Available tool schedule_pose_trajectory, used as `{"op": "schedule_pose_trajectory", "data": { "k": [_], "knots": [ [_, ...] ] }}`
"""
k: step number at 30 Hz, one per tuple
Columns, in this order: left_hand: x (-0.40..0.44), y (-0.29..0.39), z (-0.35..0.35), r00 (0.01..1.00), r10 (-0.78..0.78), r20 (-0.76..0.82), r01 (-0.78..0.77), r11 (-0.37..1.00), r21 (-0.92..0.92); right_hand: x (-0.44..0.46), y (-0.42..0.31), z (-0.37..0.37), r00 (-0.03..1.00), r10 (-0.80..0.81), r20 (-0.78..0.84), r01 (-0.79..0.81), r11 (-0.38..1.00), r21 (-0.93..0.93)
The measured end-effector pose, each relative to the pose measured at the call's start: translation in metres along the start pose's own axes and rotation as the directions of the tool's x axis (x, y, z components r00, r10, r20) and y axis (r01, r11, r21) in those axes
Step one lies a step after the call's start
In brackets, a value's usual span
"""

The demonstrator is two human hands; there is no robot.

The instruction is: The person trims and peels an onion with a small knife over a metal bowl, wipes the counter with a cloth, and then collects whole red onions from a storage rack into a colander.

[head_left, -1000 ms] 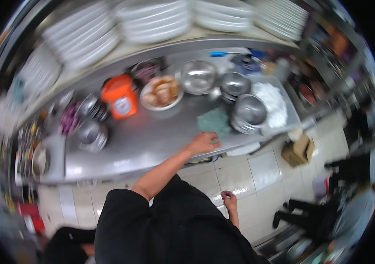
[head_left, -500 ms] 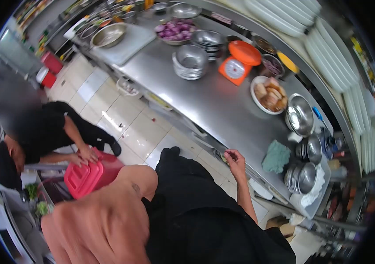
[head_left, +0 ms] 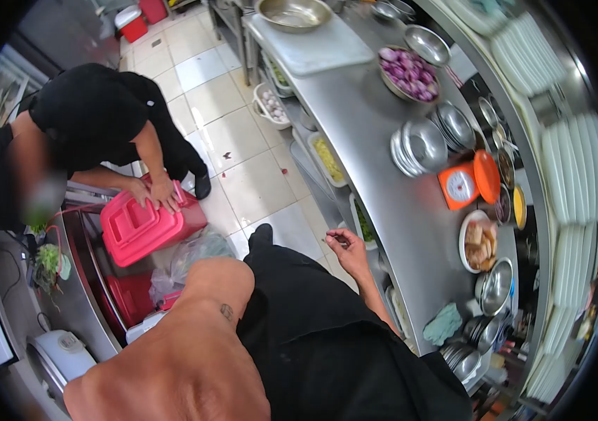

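My right hand (head_left: 349, 251) hangs over the floor beside the steel counter (head_left: 355, 133); its fingers are loosely curled, with a gap at the thumb and nothing visible between them. My bare left arm (head_left: 172, 351) fills the lower left, bent up close to the camera, with a small mark near the elbow. The fingers of my left hand are hidden. Nearest to that arm are a clear plastic bag (head_left: 204, 251) and a pink lidded container (head_left: 151, 217). A co-worker's two hands (head_left: 153, 193) press on the container's lid.
On the counter are a white cutting board (head_left: 313, 52), a bowl of purple onions (head_left: 410, 72), an orange scale (head_left: 460, 186), a bowl of meat (head_left: 478, 242), a green cloth (head_left: 443, 324) and metal bowls (head_left: 418, 146). White plates (head_left: 569, 168) line the shelf. Eggs (head_left: 271, 105) sit low.
The view has turned left, bringing in the co-worker and pink container. My left hand has gone from beside the green cloth up close to the camera. My right hand now hangs beside the counter.
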State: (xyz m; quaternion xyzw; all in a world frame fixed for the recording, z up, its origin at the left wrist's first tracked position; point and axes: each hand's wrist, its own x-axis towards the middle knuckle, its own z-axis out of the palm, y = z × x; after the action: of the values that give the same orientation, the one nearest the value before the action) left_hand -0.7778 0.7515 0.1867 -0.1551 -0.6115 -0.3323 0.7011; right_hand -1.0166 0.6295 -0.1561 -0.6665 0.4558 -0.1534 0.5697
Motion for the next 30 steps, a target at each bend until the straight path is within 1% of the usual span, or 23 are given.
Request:
{"op": "schedule_pose_trajectory", "data": {
  "k": [2, 3, 5, 6, 8, 11, 12, 14, 15, 16, 17, 18, 19, 20, 21, 22, 24, 25, 26, 27, 28, 29, 30],
  "knots": [
    [-0.007, 0.027, -0.015, 0.997, -0.041, -0.058, 0.043, 0.998, 0.035, 0.027, -0.029, 0.016, 0.998, -0.022, 0.059, 0.025, 0.999, -0.047],
    [-0.009, 0.030, -0.021, 0.994, 0.024, -0.103, -0.012, 0.994, 0.108, 0.042, -0.039, 0.022, 0.996, -0.051, 0.066, 0.057, 0.995, -0.086],
    [-0.012, 0.041, -0.045, 0.991, 0.091, -0.099, -0.072, 0.980, 0.183, 0.069, -0.050, 0.032, 0.996, -0.076, 0.050, 0.081, 0.992, -0.100],
    [-0.013, 0.046, -0.059, 0.994, 0.092, -0.053, -0.081, 0.979, 0.185, 0.079, -0.055, 0.036, 0.996, -0.088, 0.033, 0.091, 0.990, -0.105],
    [-0.013, 0.049, -0.086, 0.991, 0.132, -0.016, -0.128, 0.981, 0.144, 0.095, -0.069, 0.041, 0.996, -0.088, 0.003, 0.088, 0.991, -0.104],
    [-0.010, 0.040, -0.118, 0.974, 0.197, -0.109, -0.200, 0.980, -0.016, 0.106, -0.073, 0.041, 0.999, -0.045, -0.018, 0.043, 0.995, -0.094],
    [-0.007, 0.039, -0.134, 0.972, 0.191, -0.135, -0.206, 0.973, -0.107, 0.110, -0.074, 0.040, 0.999, -0.030, -0.027, 0.027, 0.995, -0.099],
    [-0.004, 0.031, -0.174, 0.983, 0.119, -0.139, -0.130, 0.988, -0.080, 0.119, -0.074, 0.036, 0.999, -0.011, -0.053, 0.006, 0.995, -0.098],
    [-0.008, 0.025, -0.197, 0.990, 0.059, -0.125, -0.055, 0.998, 0.039, 0.124, -0.076, 0.031, 0.998, 0.015, -0.068, -0.021, 0.995, -0.100],
    [-0.012, 0.015, -0.220, 0.986, 0.012, -0.164, 0.019, 0.982, 0.186, 0.133, -0.072, 0.028, 0.997, 0.021, -0.079, -0.024, 0.999, -0.036],
    [-0.016, 0.005, -0.243, 0.979, -0.036, -0.203, 0.102, 0.941, 0.323, 0.143, -0.071, 0.023, 0.994, 0.052, -0.095, -0.055, 0.998, -0.029],
    [-0.023, -0.006, -0.264, 0.956, -0.058, -0.286, 0.192, 0.863, 0.467, 0.152, -0.075, 0.019, 0.990, 0.083, -0.112, -0.085, 0.996, -0.017],
    [-0.037, -0.013, -0.286, 0.885, -0.130, -0.447, 0.367, 0.785, 0.499, 0.165, -0.072, 0.016, 0.991, 0.062, -0.120, -0.064, 0.998, -0.015],
    [-0.053, -0.021, -0.308, 0.785, -0.177, -0.593, 0.532, 0.684, 0.500, 0.179, -0.068, 0.013, 0.991, 0.040, -0.130, -0.042, 0.999, -0.011],
    [-0.070, -0.032, -0.328, 0.633, -0.185, -0.752, 0.658, 0.640, 0.396, 0.194, -0.068, 0.009, 0.989, 0.016, -0.144, -0.017, 1.000, -0.006],
    [-0.088, -0.041, -0.348, 0.450, -0.184, -0.874, 0.763, 0.588, 0.270, 0.207, -0.077, 0.006, 0.991, 0.013, -0.131, -0.014, 1.000, -0.013],
    [-0.117, -0.056, -0.391, 0.221, -0.216, -0.951, 0.869, 0.486, 0.091, 0.230, -0.099, 0.001, 0.994, 0.019, -0.110, -0.022, 1.000, -0.019],
    [-0.124, -0.065, -0.407, 0.114, -0.238, -0.965, 0.866, 0.500, -0.021, 0.243, -0.097, 0.001, 0.988, -0.089, -0.123, 0.083, 0.995, -0.047],
    [-0.129, -0.076, -0.425, 0.006, -0.267, -0.964, 0.851, 0.508, -0.135, 0.251, -0.104, 0.002, 0.989, -0.087, -0.119, 0.085, 0.996, -0.026],
    [-0.140, -0.086, -0.448, -0.073, -0.296, -0.952, 0.851, 0.480, -0.215, 0.258, -0.113, 0.002, 0.988, -0.089, -0.127, 0.088, 0.996, -0.008],
    [-0.150, -0.096, -0.474, -0.115, -0.329, -0.937, 0.854, 0.450, -0.262, 0.266, -0.121, 0.000, 0.985, -0.090, -0.145, 0.092, 0.996, 0.008],
    [-0.156, -0.108, -0.499, -0.162, -0.336, -0.928, 0.835, 0.453, -0.311, 0.270, -0.125, 0.000, 0.988, -0.076, -0.131, 0.082, 0.996, 0.042],
    [-0.159, -0.123, -0.526, -0.214, -0.348, -0.913, 0.816, 0.451, -0.363, 0.274, -0.128, -0.001, 0.980, -0.112, -0.167, 0.112, 0.994, -0.006]
  ]
}}
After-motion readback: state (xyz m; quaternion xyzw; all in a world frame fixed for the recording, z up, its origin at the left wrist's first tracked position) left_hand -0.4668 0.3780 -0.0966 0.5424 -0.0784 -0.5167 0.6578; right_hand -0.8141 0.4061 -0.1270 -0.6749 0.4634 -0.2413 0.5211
